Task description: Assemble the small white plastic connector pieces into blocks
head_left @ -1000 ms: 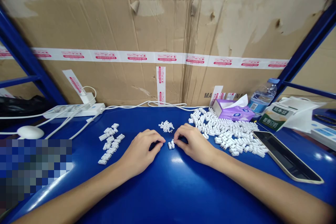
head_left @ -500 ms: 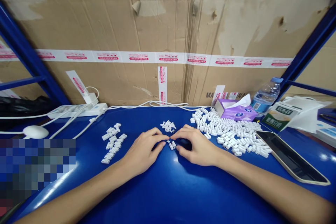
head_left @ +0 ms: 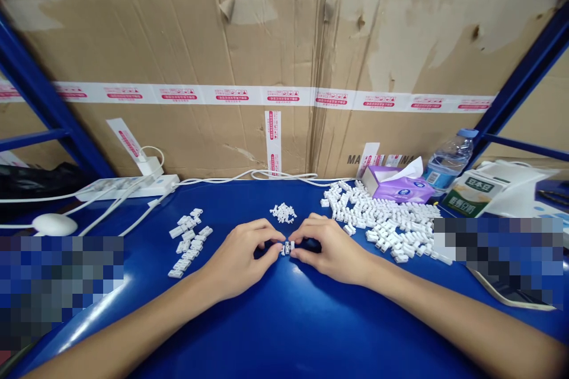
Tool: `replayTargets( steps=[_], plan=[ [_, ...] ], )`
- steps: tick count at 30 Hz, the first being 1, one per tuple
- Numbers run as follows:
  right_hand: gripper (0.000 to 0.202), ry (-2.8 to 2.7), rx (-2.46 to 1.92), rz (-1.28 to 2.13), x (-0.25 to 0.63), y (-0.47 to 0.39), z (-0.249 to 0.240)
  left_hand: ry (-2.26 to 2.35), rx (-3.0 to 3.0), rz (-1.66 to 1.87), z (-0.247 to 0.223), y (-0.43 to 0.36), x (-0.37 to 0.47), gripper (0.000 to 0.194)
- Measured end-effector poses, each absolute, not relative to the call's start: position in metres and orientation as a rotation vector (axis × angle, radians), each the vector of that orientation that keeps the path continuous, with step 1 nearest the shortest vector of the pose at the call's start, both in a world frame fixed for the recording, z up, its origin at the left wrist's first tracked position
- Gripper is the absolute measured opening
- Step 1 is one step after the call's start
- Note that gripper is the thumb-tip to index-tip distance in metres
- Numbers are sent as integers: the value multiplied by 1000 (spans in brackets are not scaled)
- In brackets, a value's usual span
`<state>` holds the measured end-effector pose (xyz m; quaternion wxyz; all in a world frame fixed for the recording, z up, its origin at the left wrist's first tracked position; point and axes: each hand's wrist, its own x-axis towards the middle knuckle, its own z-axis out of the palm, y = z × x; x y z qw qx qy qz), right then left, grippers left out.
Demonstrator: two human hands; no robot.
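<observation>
My left hand (head_left: 237, 257) and my right hand (head_left: 331, 249) meet at the middle of the blue table (head_left: 284, 320), fingertips pinching a small white plastic connector (head_left: 287, 246) between them. Just beyond the fingers lies a little heap of tiny white parts (head_left: 283, 212). A big pile of white connectors (head_left: 382, 222) spreads to the right of my right hand. To the left of my left hand sits a smaller group of white connectors (head_left: 189, 240), laid roughly in a row.
A white power strip (head_left: 127, 186) with cables and a white mouse (head_left: 54, 224) lie at the left. A purple tissue pack (head_left: 398, 186), a water bottle (head_left: 448, 160) and a drink carton (head_left: 469, 196) stand at the right. A cardboard wall (head_left: 275, 59) closes the back.
Both hands have drawn closer together, and the fingertips now close on the white connector that lay on the table between them.
</observation>
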<state>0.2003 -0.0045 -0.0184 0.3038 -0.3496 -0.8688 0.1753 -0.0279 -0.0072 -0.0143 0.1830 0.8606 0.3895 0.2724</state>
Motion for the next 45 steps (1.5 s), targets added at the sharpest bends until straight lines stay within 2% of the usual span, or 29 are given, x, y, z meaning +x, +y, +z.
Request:
replayTargets(
  steps=[12,26,45],
  plan=[
    [8,-2318,-902,467,202,-6,-15,1049,2440,732,-11,-8,-29,14],
    [13,-2322,-931,492,197,-8,-21,1024,2209,833,-14,-6,-25,13],
    [14,-2340,-916,487,196,-7,-23,1049,2162,786,-11,-2,-24,13]
  ],
)
